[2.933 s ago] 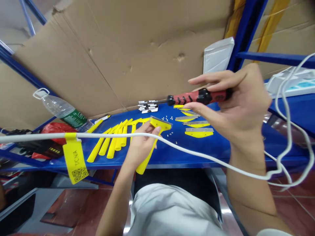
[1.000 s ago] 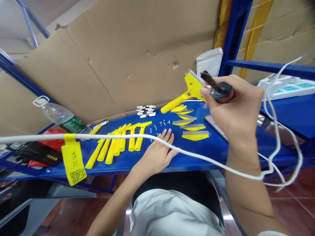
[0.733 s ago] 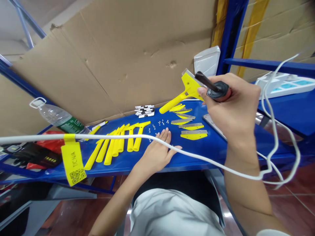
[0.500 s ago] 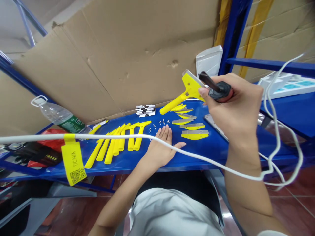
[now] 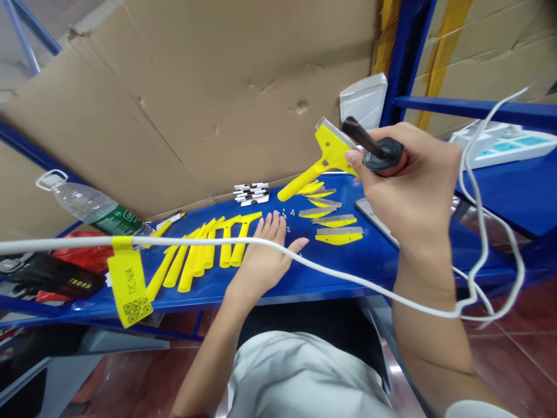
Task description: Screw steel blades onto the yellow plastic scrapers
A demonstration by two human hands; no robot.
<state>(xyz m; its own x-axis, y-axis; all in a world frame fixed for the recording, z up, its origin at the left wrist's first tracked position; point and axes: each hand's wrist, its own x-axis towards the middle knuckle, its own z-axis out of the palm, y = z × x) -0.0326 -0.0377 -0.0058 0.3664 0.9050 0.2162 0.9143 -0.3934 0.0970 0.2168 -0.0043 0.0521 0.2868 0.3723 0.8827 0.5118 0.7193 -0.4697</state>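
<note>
My right hand [image 5: 404, 180] is raised above the table, closed around a screwdriver [image 5: 383, 154] with a dark shaft. Its thumb and fingers also pinch a yellow scraper [image 5: 328, 154] by one end of its blade head, so the handle points down and left. My left hand [image 5: 265, 252] lies flat, palm down, with its fingers extended. Small screws [image 5: 285, 213] are scattered by its fingertips; others may be hidden beneath it. Left of that hand is a row of yellow scraper handles [image 5: 187, 264]. To its right lie several yellow blade holders with grey blades [image 5: 338, 235].
Against the cardboard [image 5: 261, 87] sits a stack of black-and-white packets [image 5: 252, 193]. A plastic bottle [image 5: 100, 209] leans at left near a black tool [image 5: 56, 273]. A phone [image 5: 374, 217] lies under my right hand. A white cable [image 5: 331, 268] hangs across the view.
My left hand has slid left across the table toward the scraper handles, uncovering some screws. My right hand still holds the scraper and screwdriver. The view has shifted slightly.
</note>
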